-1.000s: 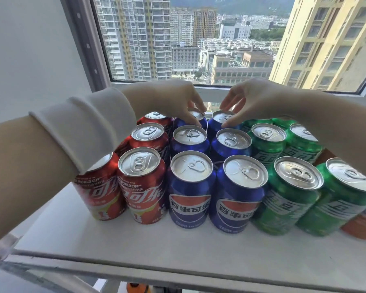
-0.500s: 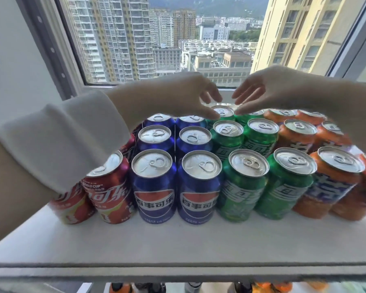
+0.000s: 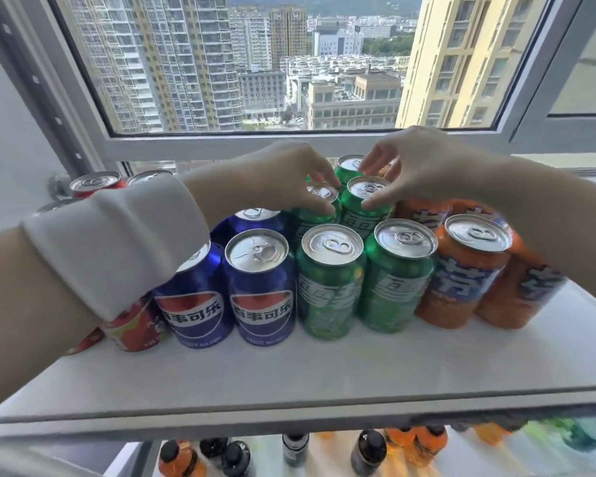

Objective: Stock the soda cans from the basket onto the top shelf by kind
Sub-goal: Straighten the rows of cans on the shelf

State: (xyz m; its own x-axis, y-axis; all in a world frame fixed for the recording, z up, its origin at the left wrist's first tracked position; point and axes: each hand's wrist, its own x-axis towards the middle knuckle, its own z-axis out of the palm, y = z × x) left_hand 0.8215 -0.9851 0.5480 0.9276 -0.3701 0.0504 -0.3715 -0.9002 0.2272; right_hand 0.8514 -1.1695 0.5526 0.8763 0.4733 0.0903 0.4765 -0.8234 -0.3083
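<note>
Soda cans stand in columns on the white top shelf [image 3: 324, 373]: red cans [image 3: 131, 327] at the left, then blue cans [image 3: 260, 287], green cans [image 3: 329, 280] and orange cans [image 3: 468, 270] at the right. My left hand [image 3: 283, 177] pinches the rim of a green can [image 3: 319, 201] in the second row. My right hand [image 3: 424, 163] pinches the rim of the green can [image 3: 365, 201] beside it. My left forearm and white sleeve hide much of the red column. No basket is in view.
A window frame [image 3: 289, 146] runs close behind the back row of cans. Below the shelf's front edge, a lower shelf holds dark-capped bottles [image 3: 369, 449] and orange bottles [image 3: 417, 442].
Both hands moved right from the back blue cans to the green column and came down onto two second-row green cans. My view also swung right, bringing the orange cans in.
</note>
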